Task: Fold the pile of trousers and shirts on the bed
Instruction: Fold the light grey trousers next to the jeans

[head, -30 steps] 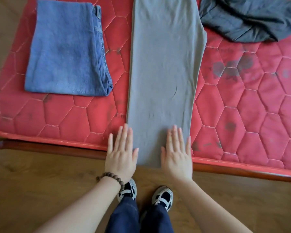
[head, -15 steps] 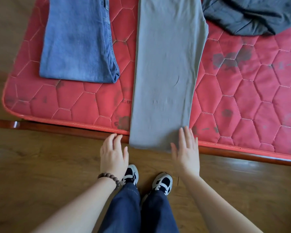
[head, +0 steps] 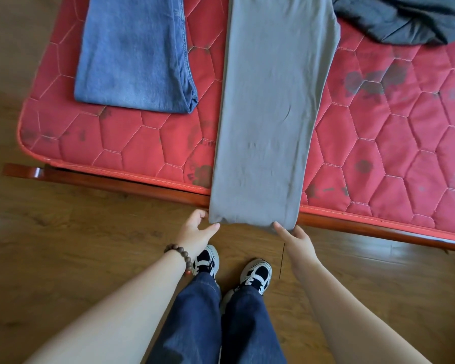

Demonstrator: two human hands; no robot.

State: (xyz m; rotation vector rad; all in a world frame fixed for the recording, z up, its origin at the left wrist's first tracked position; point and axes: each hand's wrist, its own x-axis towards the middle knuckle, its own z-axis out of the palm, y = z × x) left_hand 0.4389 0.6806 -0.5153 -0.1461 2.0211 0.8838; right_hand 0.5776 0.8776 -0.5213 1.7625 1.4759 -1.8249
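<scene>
View from above: no readable writing or brand marks show on any item. Long grey trousers (head: 271,106) lie lengthwise on a red quilted mattress (head: 394,158), their near end hanging over the bed's wooden rail (head: 121,181). The left hand (head: 196,232) pinches the hem's left corner; the right hand (head: 294,239) pinches the right corner, both grips grasping cloth, forearms reaching forward. Folded blue jeans (head: 134,51) lie left; a dark garment (head: 405,17) lies crumpled at upper right.
</scene>
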